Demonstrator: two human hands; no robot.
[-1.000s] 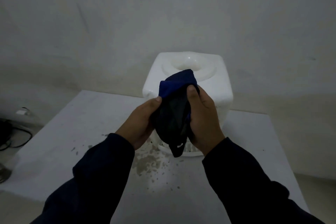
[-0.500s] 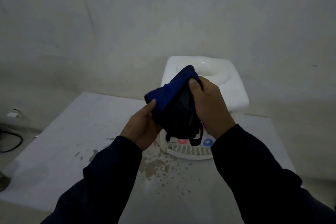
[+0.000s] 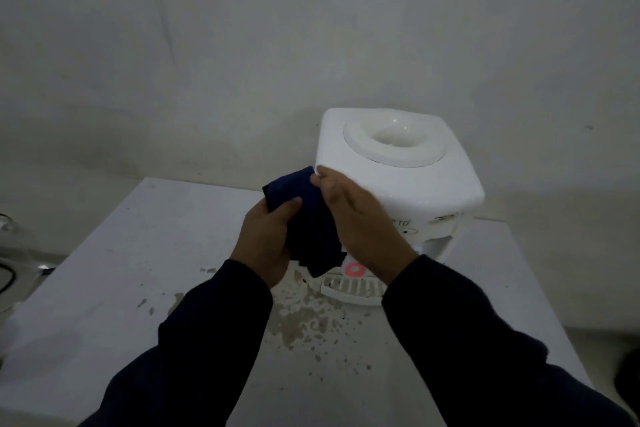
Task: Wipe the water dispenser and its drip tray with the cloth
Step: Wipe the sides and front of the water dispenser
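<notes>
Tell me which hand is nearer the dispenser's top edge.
The right hand: its fingertips sit by the water dispenser corner, while the left hand grips the cloth lower down.

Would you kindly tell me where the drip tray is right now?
In the head view the drip tray sits right of centre at the foot of the water dispenser, on the table, just below the cloth and partly behind the right sleeve.

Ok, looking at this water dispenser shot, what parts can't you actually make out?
All in the head view:
- Right-hand tap on the water dispenser: hidden behind the right hand.
- Drip tray: its right end is covered by the right sleeve.
- Cloth: bunched between the left hand and the right, so its full shape can't be told.
- Label on the dispenser front: too small and half covered to read.
- Objects at the left edge: cut off and dim.
</notes>
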